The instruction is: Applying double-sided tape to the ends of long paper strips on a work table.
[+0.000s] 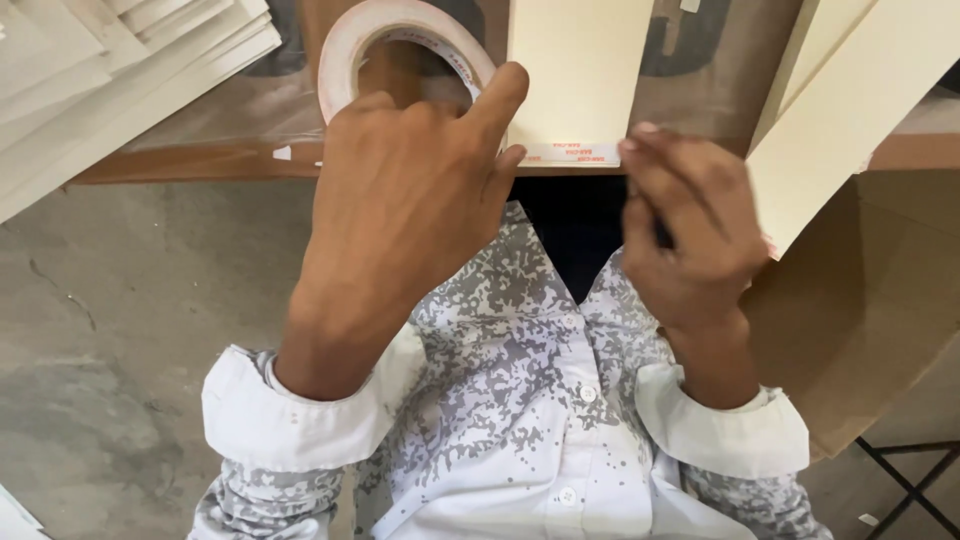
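While the left hand (400,200) presses down over a roll of double-sided tape (375,40) at the upper middle of the frame, its index finger stretches right to pin the near edge of a cream card sheet (580,70), where a strip of tape (568,153) with a white, red-printed liner runs along the bottom edge. That hand is spread flat, pressing, not gripping. The right hand (690,230), just right of centre, has its fingertips pinched together at the right end of the strip; whether they have hold of the liner I cannot tell, since the fingers hide it.

By my judgement the sheet is light and fairly stiff, prone to creasing if bent sharply, and would slide easily on the smooth bench (200,140); holding it flat near the taped edge looks the safest grip. The liner is likely thin and slippery, best taken by a lifted corner with the nails. The roll is light and rigid, easily held through its hollow core.

A stack of similar cream sheets (120,70) fills the upper left, and another leaning sheet (850,110) crowds in close on the right, just beside the right hand. Brown cardboard (860,320) lies lower right. Below, a patterned shirt (520,400) and grey concrete floor (110,330).
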